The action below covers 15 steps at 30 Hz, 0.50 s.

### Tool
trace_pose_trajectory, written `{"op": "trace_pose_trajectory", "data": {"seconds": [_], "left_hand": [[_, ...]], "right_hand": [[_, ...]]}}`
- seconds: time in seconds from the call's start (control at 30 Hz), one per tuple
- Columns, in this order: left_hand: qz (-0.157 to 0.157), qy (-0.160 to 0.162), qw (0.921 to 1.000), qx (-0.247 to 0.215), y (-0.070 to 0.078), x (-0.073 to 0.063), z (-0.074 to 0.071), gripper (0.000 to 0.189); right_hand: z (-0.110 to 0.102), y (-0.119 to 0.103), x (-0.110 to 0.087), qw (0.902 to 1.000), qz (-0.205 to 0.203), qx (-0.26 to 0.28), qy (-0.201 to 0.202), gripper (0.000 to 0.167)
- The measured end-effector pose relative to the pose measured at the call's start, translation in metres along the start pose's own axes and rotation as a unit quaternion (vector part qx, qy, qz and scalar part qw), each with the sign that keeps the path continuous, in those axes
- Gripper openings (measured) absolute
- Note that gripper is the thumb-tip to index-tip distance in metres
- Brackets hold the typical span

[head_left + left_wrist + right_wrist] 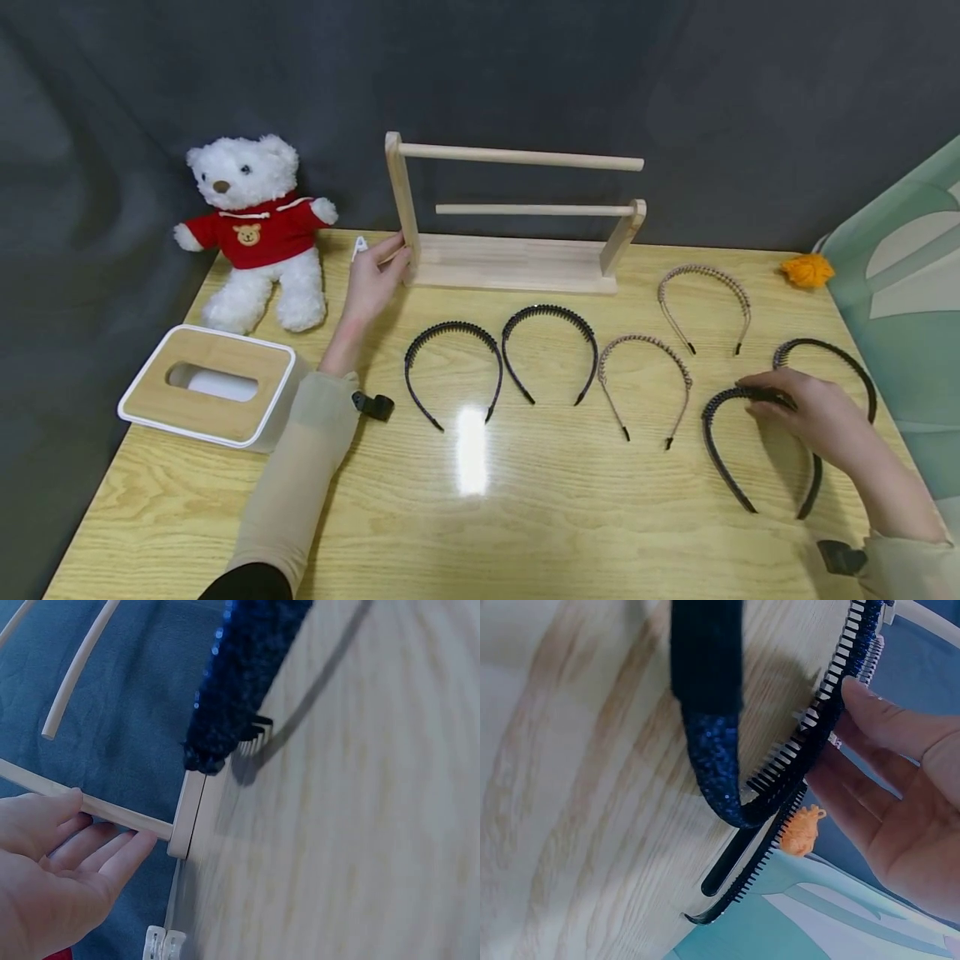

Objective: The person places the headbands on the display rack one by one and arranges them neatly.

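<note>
On the left, my left hand (375, 271) pinches the left upright of a pale wooden rack (517, 265) between thumb and fingers. The rack has a base and two horizontal rods. My right hand (817, 412) pinches the top of a dark, glittery toothed headband (708, 429) at the right; its teeth show in the right wrist view. Behind that hand lies another black headband (864, 375), partly covered. Two more black headbands (453, 326) (551, 310) lie before the rack. To their right are two beige, braided-looking headbands (645, 338) (705, 269).
A white teddy bear (258, 229) in a red hoodie sits at the back left. A tissue box (277, 417) with a wooden lid stands before it. A small white object (360, 245) is beside my left hand. An orange bundle (807, 270) lies at the back right corner.
</note>
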<state>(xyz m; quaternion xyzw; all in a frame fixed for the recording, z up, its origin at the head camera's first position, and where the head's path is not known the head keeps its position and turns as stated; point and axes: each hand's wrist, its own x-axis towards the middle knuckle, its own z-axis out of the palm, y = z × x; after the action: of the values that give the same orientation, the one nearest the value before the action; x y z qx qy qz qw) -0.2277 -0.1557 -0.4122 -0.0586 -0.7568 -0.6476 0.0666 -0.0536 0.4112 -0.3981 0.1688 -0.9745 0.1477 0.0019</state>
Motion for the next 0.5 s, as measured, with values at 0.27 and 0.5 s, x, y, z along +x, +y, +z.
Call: {"op": "trace_pose_trajectory", "data": {"seconds": [0.27, 0.5], "left_hand": [[-0.002, 0.0, 0.9999, -0.017, -0.0023, 0.0037, 0.0008, 0.039], [0.001, -0.004, 1.0, -0.007, -0.0051, 0.0039, 0.0001, 0.04]], "right_hand": [[0.003, -0.0018, 0.0025, 0.9998, 0.01, -0.016, 0.003, 0.031], [0.0051, -0.0027, 0.0039, 0.9994, -0.003, -0.025, 0.022, 0.031]]}}
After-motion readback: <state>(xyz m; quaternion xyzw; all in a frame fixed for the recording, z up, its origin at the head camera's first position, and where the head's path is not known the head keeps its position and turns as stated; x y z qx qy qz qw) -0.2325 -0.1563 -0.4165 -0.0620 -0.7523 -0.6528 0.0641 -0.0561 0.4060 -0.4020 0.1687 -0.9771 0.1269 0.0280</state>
